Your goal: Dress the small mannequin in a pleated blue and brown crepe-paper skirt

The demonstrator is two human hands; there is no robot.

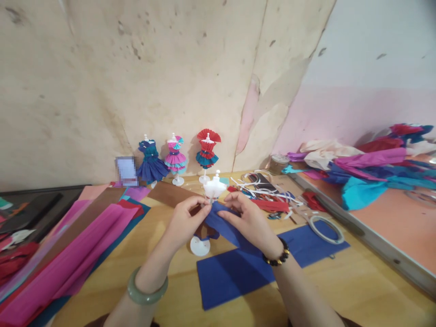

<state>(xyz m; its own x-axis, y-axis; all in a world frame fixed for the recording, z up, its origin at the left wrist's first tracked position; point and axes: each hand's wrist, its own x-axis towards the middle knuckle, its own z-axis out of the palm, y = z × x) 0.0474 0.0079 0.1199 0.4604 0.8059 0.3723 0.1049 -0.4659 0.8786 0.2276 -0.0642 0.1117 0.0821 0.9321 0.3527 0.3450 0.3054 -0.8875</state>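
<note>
A small white mannequin stand (213, 187) rises from its round base (200, 246) on the wooden table. My left hand (185, 219) pinches a strip of blue crepe paper (225, 227) against the mannequin's waist. My right hand (248, 217) is closed on the same blue strip just to the right, fingers pressing it toward the mannequin. A larger blue paper sheet (238, 272) lies flat under my wrists. I wear a green bangle on the left wrist and a dark bead bracelet on the right.
Three dressed paper mannequins (174, 156) stand against the back wall. Pink and magenta crepe sheets (68, 254) cover the left. White strips and red scraps (269, 195) and a tape ring (326, 228) lie to the right. Piled crepe paper (368, 170) sits at far right.
</note>
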